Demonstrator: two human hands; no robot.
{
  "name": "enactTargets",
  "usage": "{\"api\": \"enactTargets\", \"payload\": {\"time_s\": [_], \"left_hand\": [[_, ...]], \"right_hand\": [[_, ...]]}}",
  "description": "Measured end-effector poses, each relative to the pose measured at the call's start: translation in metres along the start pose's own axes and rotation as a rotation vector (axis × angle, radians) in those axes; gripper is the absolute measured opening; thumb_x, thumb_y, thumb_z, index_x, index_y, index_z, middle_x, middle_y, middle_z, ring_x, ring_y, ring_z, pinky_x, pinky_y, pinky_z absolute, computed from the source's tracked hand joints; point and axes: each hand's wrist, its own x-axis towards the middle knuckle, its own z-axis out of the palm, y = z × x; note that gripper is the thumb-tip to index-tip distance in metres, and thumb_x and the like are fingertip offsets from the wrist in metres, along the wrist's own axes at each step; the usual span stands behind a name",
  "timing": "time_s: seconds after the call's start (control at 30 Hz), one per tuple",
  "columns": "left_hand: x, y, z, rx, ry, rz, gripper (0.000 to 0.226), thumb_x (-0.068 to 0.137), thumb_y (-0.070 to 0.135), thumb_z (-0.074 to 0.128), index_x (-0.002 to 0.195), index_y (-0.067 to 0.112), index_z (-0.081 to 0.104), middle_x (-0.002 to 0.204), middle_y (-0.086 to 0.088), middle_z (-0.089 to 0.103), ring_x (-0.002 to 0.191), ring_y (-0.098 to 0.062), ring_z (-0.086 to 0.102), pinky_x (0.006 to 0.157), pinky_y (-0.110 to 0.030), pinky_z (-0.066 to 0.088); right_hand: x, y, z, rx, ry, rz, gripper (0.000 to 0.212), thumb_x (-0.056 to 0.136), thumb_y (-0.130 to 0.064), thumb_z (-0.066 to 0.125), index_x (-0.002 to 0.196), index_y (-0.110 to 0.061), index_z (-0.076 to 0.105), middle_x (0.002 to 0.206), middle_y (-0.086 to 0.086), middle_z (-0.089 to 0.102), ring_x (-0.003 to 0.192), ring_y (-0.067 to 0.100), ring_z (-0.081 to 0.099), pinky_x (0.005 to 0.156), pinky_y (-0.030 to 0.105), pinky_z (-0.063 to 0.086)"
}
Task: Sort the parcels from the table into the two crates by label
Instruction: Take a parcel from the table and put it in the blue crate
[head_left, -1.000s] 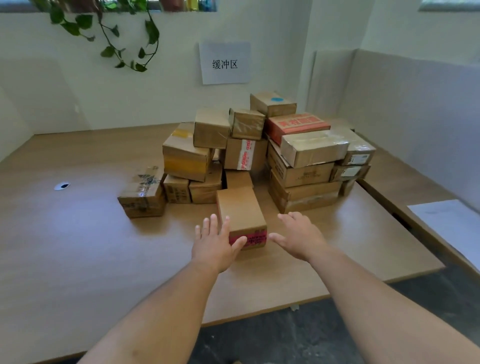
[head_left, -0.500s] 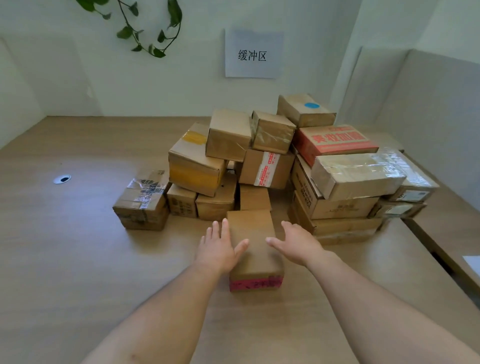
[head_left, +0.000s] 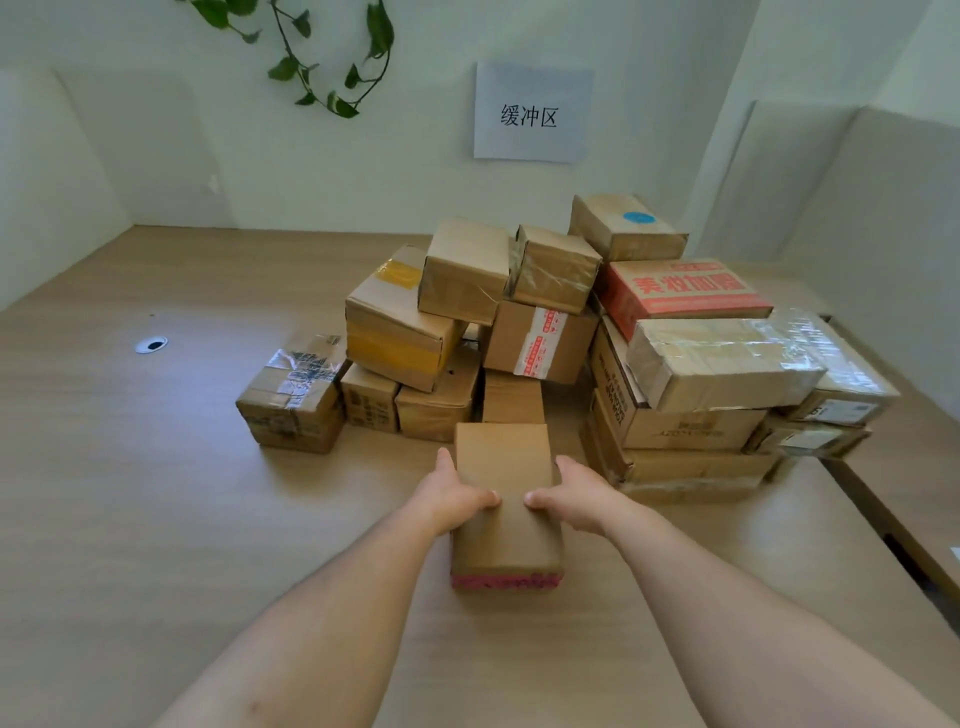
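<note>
both hands clamped on brown parcel (head_left: 504, 499), L (head_left: 451, 499) & R (head_left: 576, 496), on table (head_left: 156, 467)

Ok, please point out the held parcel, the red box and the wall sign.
held parcel (head_left: 504, 462), head view, its plain top face
red box (head_left: 685, 288), head view, its printed top face
wall sign (head_left: 532, 114), head view, middle of the paper

Parcel (head_left: 503, 525) before pile (head_left: 675, 364), seemingly touching it, both on table (head_left: 156, 493)
</note>
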Motion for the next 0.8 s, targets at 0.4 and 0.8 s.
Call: {"api": "enactTargets", "payload": {"time_s": [0.4, 0.8], "left_hand": [[-0.072, 0.006, 0.012, -0.263, 0.083, 0.000, 0.130, 0.046, 0.102, 0.039, 0.151, 0.026, 0.028, 0.150, -0.007, 0.038, 0.131, -0.033, 0.044, 0.093, -0.052, 0.046], [-0.151, -0.044, -0.004, -0.381, 0.272, 0.009, 0.041, 0.096, 0.037, 0.056, 0.131, 0.017, 0.047, 0.113, -0.006, 0.060, 0.107, -0.026, 0.060, 0.088, -0.042, 0.054]], "right_hand": [[-0.061, 0.021, -0.010, 0.390, -0.063, -0.101, 0.079, 0.087, -0.064, 0.053, 0.150, -0.026, 0.024, 0.148, 0.003, 0.039, 0.133, 0.029, 0.041, 0.106, 0.052, 0.039], [-0.095, 0.007, 0.013, 0.351, -0.033, -0.260, 0.031, 0.100, -0.042, 0.045, 0.113, -0.014, 0.053, 0.106, 0.003, 0.059, 0.090, 0.013, 0.055, 0.084, 0.036, 0.052]]}}
